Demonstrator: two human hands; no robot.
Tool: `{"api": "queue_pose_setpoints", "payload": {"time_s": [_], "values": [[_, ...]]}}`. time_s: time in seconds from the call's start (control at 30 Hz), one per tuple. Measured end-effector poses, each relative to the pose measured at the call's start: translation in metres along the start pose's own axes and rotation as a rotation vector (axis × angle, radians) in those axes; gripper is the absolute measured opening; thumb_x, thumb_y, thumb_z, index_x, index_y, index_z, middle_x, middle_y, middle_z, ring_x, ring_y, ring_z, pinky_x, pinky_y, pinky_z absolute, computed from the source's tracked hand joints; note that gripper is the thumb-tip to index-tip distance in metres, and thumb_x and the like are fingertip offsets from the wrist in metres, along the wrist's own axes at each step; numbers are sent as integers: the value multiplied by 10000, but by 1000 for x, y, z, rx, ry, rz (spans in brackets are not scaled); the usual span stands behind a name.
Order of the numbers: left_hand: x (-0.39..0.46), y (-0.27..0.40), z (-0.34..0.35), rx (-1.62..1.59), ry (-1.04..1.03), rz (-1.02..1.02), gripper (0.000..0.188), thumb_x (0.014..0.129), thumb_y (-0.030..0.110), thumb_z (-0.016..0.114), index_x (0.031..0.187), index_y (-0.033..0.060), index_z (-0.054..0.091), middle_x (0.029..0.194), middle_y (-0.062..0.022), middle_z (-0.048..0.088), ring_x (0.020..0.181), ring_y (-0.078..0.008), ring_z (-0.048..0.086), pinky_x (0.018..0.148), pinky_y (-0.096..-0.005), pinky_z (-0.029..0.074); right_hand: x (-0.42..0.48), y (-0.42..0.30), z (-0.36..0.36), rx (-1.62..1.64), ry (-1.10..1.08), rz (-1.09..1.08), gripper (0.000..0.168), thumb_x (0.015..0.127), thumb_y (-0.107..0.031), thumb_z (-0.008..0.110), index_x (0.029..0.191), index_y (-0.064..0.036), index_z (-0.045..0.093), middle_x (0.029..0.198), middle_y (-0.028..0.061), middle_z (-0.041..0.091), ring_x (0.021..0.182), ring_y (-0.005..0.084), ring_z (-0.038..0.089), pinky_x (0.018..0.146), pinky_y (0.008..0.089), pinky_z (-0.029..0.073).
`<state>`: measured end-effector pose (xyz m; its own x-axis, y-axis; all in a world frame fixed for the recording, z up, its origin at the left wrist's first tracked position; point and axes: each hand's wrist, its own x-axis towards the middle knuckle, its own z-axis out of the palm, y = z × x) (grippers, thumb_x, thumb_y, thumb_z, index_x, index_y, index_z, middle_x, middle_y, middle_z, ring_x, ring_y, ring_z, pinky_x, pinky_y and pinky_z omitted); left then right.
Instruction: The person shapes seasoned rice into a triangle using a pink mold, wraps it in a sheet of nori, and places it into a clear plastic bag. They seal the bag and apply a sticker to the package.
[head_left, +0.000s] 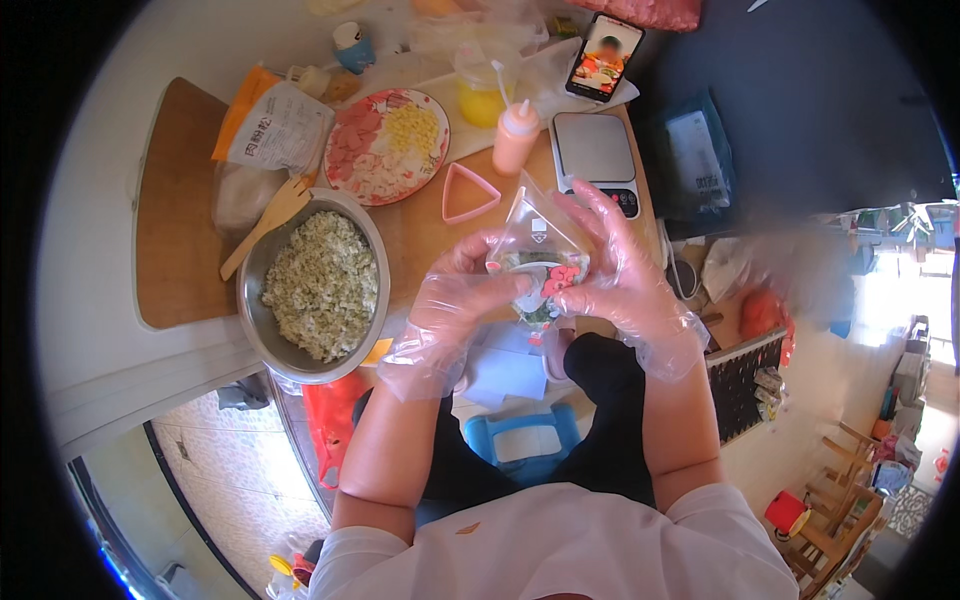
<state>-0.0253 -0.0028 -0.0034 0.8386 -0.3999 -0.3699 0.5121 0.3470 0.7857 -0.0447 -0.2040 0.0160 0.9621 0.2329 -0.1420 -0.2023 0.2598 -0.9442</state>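
Note:
A clear triangular plastic wrapper (538, 259) printed with a pink cartoon figure is held up in front of me, its pointed end away from me. Something dark green shows through its lower part. My left hand (472, 281), in a thin clear glove, grips the wrapper's left side with the thumb pressed on its face. On the right side my gloved right hand (619, 259) holds the edge with its thumb, some fingers spread behind. Beyond the wrapper lies a pink triangular mould (470, 193). A steel bowl of greenish rice mix (321, 292) stands left of my hands.
A wooden spatula (266, 225) rests at the bowl's rim. Farther back are a plate of chopped food (388, 146), a squeeze bottle of pinkish sauce (516, 139), a digital scale (596, 150), a propped phone (606, 56) and a labelled food bag (277, 124). A blue stool (523, 439) is below.

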Motion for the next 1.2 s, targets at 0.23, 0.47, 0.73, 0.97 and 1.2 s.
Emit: {"api": "queue_pose_setpoints", "payload": {"time_s": [0.23, 0.47, 0.73, 0.97, 1.2], "values": [[-6, 10, 3, -31, 3, -76, 464, 753, 54, 785, 1188, 17, 628, 1100, -65, 677, 1042, -160, 629, 988, -322, 450, 1, 5, -1, -53, -12, 14, 1048, 685, 19, 811, 1541, -114, 221, 1564, 164, 265, 1445, 272, 285, 1009, 380, 484], [-12, 7, 2, 1, -65, 26, 401, 781, -26, 748, 1163, 21, 636, 1125, -67, 662, 1029, -138, 625, 913, -306, 506, -1, 9, -9, -70, -69, -45, 1024, 695, -27, 828, 1531, -87, 241, 1569, 144, 253, 1454, 273, 264, 1099, 394, 376], [-20, 9, -2, 595, -209, 479, 386, 717, -74, 700, 1085, 40, 674, 1146, -119, 680, 1078, -241, 648, 958, -355, 493, -6, -10, 2, 39, -111, 73, 701, 975, -588, 394, 1323, 8, 516, 1276, 148, 574, 1203, 246, 554, 1027, 373, 419], [-23, 3, -4, 791, -232, 665, 413, 683, -81, 709, 1064, 78, 688, 1136, -136, 683, 1066, -299, 661, 916, -372, 518, -1, -33, -1, -271, -231, 144, 380, 926, -210, 598, 1212, 38, 618, 1259, 183, 620, 1216, 278, 569, 1081, 397, 392], [-29, 7, 1, 764, -188, 602, 361, 699, -85, 723, 1027, 61, 695, 1123, -138, 669, 1002, -288, 669, 848, -359, 530, 0, -20, -5, -335, -211, 9, 216, 901, -80, 656, 1090, 4, 717, 1166, 173, 679, 1197, 287, 585, 1071, 417, 409]]}}
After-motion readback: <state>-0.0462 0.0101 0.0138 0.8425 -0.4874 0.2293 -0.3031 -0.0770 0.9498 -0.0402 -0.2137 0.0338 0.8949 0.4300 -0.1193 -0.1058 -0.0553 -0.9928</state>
